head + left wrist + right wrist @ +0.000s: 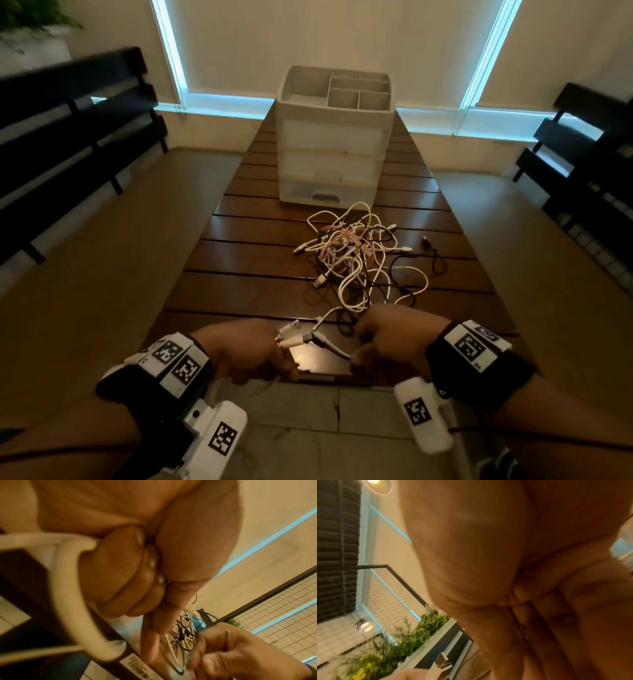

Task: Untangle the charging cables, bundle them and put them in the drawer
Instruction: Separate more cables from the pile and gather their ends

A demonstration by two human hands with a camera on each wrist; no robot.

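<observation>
A tangle of white, pink and black charging cables (356,253) lies mid-table, in front of a white three-drawer unit (334,144) whose drawers look shut. At the table's near edge my left hand (246,349) grips several white cable ends, their USB plugs (291,337) sticking out toward the right. In the left wrist view the fingers (120,568) are curled over thick white cable loops (68,588). My right hand (394,339) is curled round a white cable (337,351) that runs between the two hands. A USB plug (441,661) shows in the right wrist view; the right fingers' hold is hidden there.
The dark slatted wooden table (239,260) ends just under my hands. A loose black cable (433,253) lies right of the tangle. Black slatted benches stand at the left (68,137) and right (589,164). The unit's top tray (301,85) has open compartments.
</observation>
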